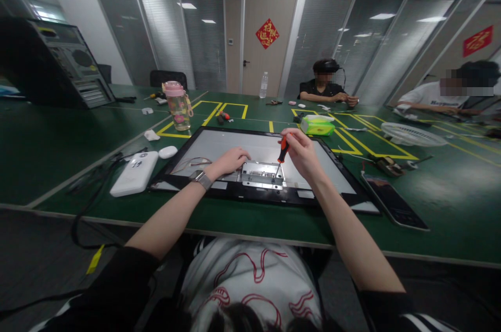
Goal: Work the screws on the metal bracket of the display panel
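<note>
A flat display panel with a black frame lies on the green table in front of me. On its lower middle sits a silver metal bracket. My right hand is closed around the handle of an orange and black screwdriver, held nearly upright. Its shaft points down at the bracket's right part; whether the tip sits in a screw is too small to tell. My left hand rests on the panel, fingers stretched out and touching the bracket's upper left corner. Thin wires lie left of that hand.
Left of the panel are a white power bank, a white case and a pink-lidded bottle. A phone lies to the right. Behind are a green tissue pack and a computer case. Two people sit across the table.
</note>
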`<state>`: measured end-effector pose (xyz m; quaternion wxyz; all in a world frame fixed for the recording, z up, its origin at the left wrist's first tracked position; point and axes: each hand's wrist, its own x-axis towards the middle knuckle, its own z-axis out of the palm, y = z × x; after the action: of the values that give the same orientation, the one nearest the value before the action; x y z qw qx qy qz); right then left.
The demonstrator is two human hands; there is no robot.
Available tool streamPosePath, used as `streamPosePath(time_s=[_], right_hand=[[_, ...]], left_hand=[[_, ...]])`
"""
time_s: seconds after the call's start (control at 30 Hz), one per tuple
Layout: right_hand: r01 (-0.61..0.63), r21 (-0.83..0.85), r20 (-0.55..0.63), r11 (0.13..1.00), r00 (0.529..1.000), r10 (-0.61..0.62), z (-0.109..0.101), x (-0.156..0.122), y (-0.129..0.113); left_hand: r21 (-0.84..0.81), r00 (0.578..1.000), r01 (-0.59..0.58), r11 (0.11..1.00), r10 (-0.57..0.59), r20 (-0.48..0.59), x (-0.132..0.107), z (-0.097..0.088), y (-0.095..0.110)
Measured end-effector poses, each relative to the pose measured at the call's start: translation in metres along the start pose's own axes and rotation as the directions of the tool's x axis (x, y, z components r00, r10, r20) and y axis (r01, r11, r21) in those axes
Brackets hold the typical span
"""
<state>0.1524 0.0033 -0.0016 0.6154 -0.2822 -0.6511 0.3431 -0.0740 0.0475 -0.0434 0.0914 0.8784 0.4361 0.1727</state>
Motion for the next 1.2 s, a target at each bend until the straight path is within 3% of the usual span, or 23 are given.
streamPosePath(time_s=[0.7,1.07,1.2], right_hand=[[0.019,0.007,-0.033,1.000,0.999,-0.019,0.000,-0.002,0.002],[-0.035,0.074,0.142,0.997,0.990,0.025,-0.001,-0.002,-0.008],[0.037,-0.066,0.114,0.997,0.993,-0.029,-0.001,-0.003,-0.008]], left_hand=[[-0.009,1.000,0.008,1.000,-0.008,0.013,0.000,-0.002,0.002],[-0.012,1.000,0.014,1.000,-0.013,0.013,-0.001,-0.003,0.004],[-0.015,1.000,0.011,1.000,-0.011,0.013,0.000,-0.002,0.003]])
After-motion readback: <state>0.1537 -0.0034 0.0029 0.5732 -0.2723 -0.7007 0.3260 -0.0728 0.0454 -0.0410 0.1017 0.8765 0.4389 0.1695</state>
